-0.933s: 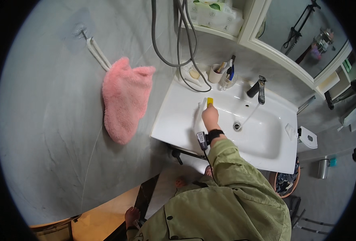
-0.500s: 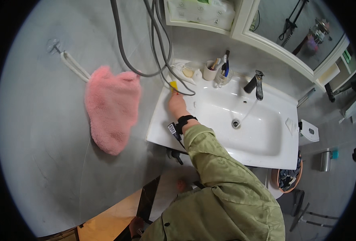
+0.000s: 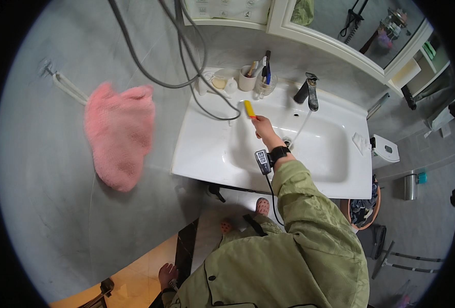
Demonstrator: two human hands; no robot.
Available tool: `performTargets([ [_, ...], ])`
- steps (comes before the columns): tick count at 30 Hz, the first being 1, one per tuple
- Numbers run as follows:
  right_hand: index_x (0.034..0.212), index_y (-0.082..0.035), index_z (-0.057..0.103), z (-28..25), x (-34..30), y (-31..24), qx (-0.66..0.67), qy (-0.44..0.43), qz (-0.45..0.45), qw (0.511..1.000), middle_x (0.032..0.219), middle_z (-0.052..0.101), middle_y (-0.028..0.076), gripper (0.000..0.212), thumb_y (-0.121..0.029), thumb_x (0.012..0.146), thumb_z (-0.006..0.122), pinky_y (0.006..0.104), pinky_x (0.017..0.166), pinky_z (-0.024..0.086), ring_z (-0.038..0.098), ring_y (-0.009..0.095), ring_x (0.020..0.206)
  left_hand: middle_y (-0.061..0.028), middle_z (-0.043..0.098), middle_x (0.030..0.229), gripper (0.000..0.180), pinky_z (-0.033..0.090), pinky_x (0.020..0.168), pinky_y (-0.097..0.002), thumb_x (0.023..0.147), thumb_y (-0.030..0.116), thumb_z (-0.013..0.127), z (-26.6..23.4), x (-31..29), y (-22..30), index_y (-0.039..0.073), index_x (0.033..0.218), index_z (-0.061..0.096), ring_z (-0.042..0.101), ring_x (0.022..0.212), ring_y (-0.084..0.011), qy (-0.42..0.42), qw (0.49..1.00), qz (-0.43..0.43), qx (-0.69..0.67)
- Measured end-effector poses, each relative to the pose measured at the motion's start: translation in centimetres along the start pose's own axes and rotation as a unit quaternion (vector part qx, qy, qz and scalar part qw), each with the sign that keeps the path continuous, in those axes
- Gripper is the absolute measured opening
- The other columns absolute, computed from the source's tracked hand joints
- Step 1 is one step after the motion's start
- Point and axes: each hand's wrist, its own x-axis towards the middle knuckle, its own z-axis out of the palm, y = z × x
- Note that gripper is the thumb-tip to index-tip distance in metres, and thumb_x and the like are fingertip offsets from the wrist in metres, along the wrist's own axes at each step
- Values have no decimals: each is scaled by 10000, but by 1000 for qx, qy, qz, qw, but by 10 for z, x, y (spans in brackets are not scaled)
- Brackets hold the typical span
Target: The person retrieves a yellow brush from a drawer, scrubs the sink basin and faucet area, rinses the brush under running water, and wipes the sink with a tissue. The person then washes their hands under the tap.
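The right hand is closed on the near end of a yellow tool, and this tool is over the back left part of the basin. It seems to be pinched at one end so that its longer part stays free of the fingers. This free part points away from the body and a little to the left; if it touches the white surface, I cannot tell.

Just left of the grip hangs the lowest bend of a grey hose; it looks near to the tool, but contact is not clear. Behind the grip stand a cup and a glass, which probably serve to keep the brushes upright. The soap lies behind and to the left. To the right of the grip, the tap lets thin water fall into the bowl.

The right arm reaches forward and leftward, with the wrist low over the basin and the knuckles mostly upward. A black band holds a small device on the wrist, and the sleeve sits behind it, perhaps pulled back to remain dry.

The left hand hangs low, well apart from the grip. Nothing is seen in it, but how its fingers are bent I cannot tell.
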Motion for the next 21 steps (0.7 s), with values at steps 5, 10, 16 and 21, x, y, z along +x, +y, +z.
performTargets([
  [5,1015,5,607,-2,48,-6,-53,-55,-73,994,739,624,61,257,-144,807,632,293,548,454,575,154,599,-100,609,879,256,508,800,-390,679,189,668,-17,-5,-52,48,888,622,595,905,-279,-78,957,84,267],
  [10,1005,-197,512,-38,80,-5,-80,-101,48,990,737,567,-33,165,-208,862,593,245,526,353,509,79,635,-46,595,854,210,494,765,-376,738,234,631,20,-36,-40,89,889,613,597,864,-241,93,951,-226,-190],
  [16,877,-189,544,-33,93,-5,-31,-159,108,981,632,464,-56,145,-331,905,536,258,506,330,413,80,550,-4,630,878,209,471,741,-390,842,274,604,86,-58,-27,98,953,628,606,816,-238,65,922,-260,-277],
  [21,811,-156,602,-31,78,14,-72,-308,100,943,581,469,-43,151,-295,866,578,241,452,276,389,79,489,-26,379,679,282,277,570,-400,870,192,550,127,-58,-24,116,680,356,338,592,-183,-26,905,-215,-366],
])
